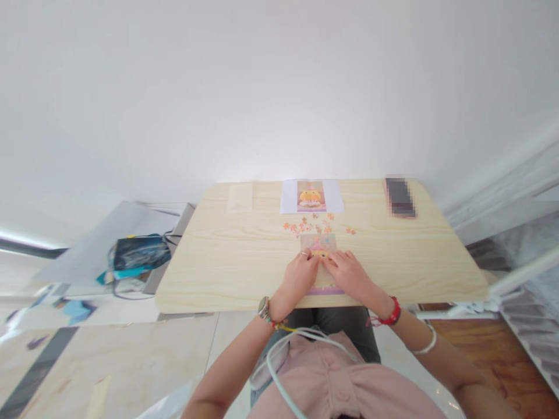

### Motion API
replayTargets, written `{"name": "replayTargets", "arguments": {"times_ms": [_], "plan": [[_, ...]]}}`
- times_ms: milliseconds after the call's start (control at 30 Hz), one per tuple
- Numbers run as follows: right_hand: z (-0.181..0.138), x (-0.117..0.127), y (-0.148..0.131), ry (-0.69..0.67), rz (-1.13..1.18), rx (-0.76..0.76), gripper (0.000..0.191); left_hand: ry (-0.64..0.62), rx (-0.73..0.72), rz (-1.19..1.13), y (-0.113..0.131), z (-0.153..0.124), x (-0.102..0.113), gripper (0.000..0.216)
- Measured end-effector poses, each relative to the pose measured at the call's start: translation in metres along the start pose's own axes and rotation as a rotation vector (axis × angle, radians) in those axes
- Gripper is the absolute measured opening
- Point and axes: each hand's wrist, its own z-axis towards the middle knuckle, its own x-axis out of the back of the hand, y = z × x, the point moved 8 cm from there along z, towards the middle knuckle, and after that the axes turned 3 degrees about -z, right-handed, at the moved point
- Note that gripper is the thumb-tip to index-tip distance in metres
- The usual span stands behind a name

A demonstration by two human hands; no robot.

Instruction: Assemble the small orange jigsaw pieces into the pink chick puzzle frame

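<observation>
A partly assembled jigsaw puzzle (319, 243) with a yellow cartoon figure lies near the front edge of the pale wooden table (227, 262). My left hand (299, 276) and my right hand (346, 271) rest side by side on its lower half, fingers curled down and pressing on the pieces. Whether either hand holds a piece is hidden. Several loose orange and pink puzzle pieces (312, 224) are scattered just beyond the puzzle. A printed reference picture (311, 196) of the same figure lies on white paper at the table's far edge.
A dark phone (400, 198) lies at the table's far right. A pale paper sheet (240, 198) lies at the far left. A dark bag (138, 254) with cables sits on the floor left of the table. A white rail (519, 273) runs at right.
</observation>
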Motion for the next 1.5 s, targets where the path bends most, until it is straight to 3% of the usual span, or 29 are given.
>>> {"name": "replayTargets", "arguments": {"times_ms": [100,333,433,667,867,1000,1167,1333,1500], "plan": [[-0.002,0.004,0.016,0.024,0.089,-0.051,0.02,0.026,0.0,-0.084,-0.003,0.004,0.005,0.027],[-0.027,0.006,0.134,0.171,0.295,-0.452,0.022,0.234,0.009,-0.368,-0.026,0.002,0.028,0.024],[-0.029,-0.007,0.154,0.123,0.344,-0.476,0.022,0.296,0.06,-0.402,-0.045,-0.002,0.037,0.023],[-0.004,-0.023,0.148,0.009,0.355,-0.383,0.011,0.361,0.17,-0.384,-0.084,-0.017,0.045,0.022],[0.021,-0.015,0.138,-0.069,0.3,-0.279,0.01,0.345,0.224,-0.359,-0.107,-0.023,0.035,0.022],[0.054,-0.012,0.123,-0.041,0.322,-0.192,0.013,0.327,0.228,-0.277,-0.115,-0.009,0.036,0.023],[0.081,-0.027,0.128,-0.082,0.317,-0.172,0.012,0.263,0.224,-0.15,-0.12,0.025,0.045,0.03],[0.079,-0.034,0.137,-0.121,0.349,-0.186,0.013,0.218,0.153,-0.123,-0.12,0.047,0.047,0.025],[0.072,-0.035,0.139,-0.14,0.389,-0.193,0.011,0.216,0.155,-0.151,-0.122,0.05,0.043,0.017]]}}
